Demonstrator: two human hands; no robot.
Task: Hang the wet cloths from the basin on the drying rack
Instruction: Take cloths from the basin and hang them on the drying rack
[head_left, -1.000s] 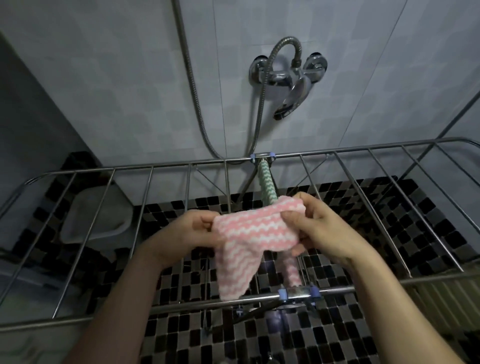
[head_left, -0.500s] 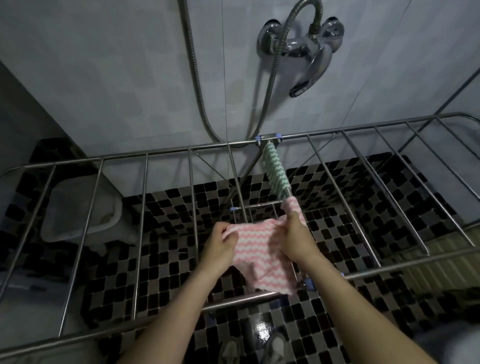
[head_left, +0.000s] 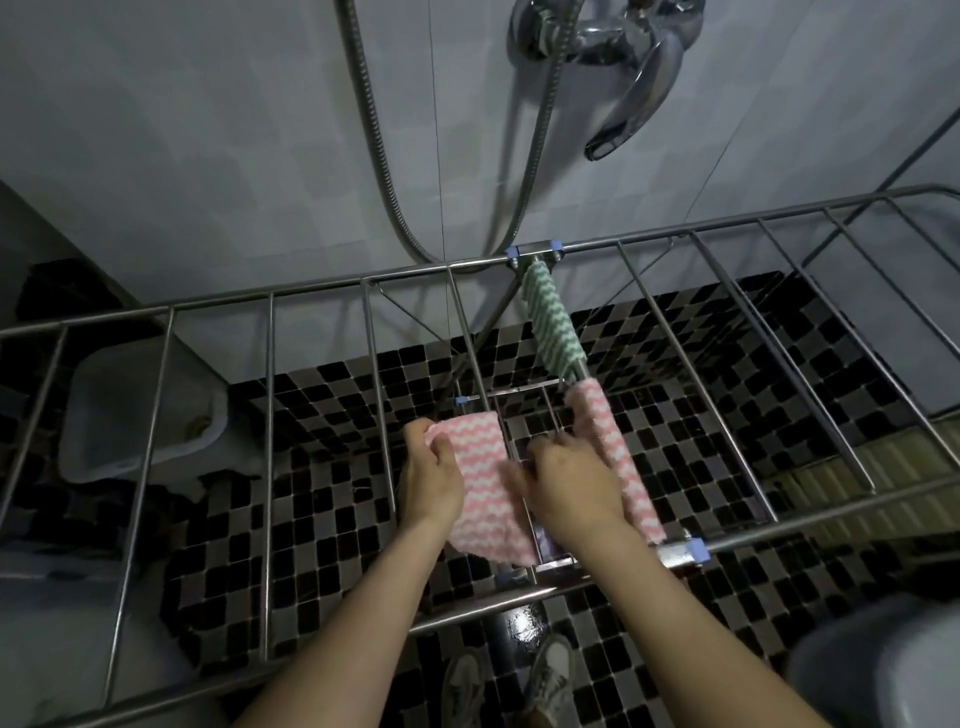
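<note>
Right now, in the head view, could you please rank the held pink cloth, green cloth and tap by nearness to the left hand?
1. Held pink cloth, in the left hand's grip.
2. Green cloth, farther back, rightward.
3. Tap, top of view.

Chrome mixer tap (head_left: 613, 47) is projecting at top right; shower hose (head_left: 375, 130) is looping down wall; sneakers (head_left: 550, 675) are standing on mosaic floor (head_left: 675, 415), bottom centre.

Pale tiled wall (head_left: 208, 156), checkered mosaic floor (head_left: 322, 519), chrome tap (head_left: 623, 62)
</note>
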